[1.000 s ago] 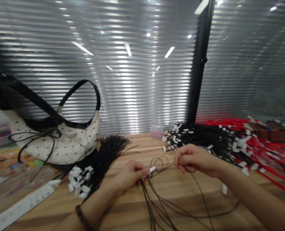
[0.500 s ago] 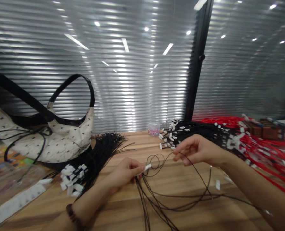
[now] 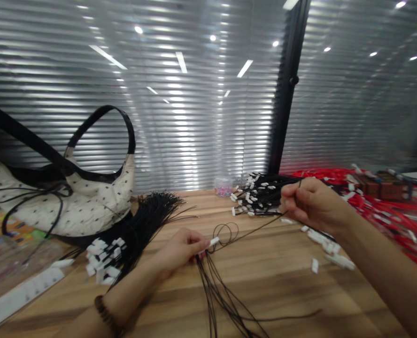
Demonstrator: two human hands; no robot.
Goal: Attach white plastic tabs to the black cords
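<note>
Between the thumb and fingers of my left hand [image 3: 187, 246] is a small white connector [image 3: 213, 241], gripped over the wooden table [image 3: 265, 277]. Several thin black wires [image 3: 226, 298] hang from beneath that hand toward the table's front edge, and a few small loops curl beside the connector. My right hand [image 3: 307, 202] is raised farther right, its fingers pinched on one black wire [image 3: 258, 231]. That wire runs fairly straight from the left hand's side up to the right fingers. A short end of it shows above the right fingertips.
Black wires with white ends [image 3: 261, 192] lie behind the right hand, red wires [image 3: 381, 211] farther right. Loose white pieces [image 3: 324, 244] lie below the right forearm. At left are a dotted bag [image 3: 85, 206], another black wire bundle [image 3: 152, 211] and a white strip [image 3: 25, 291].
My right hand has moved right and slightly up, drawing the black wire from a slack curve into a straighter line. My left hand stays nearly in place on the white connector.
</note>
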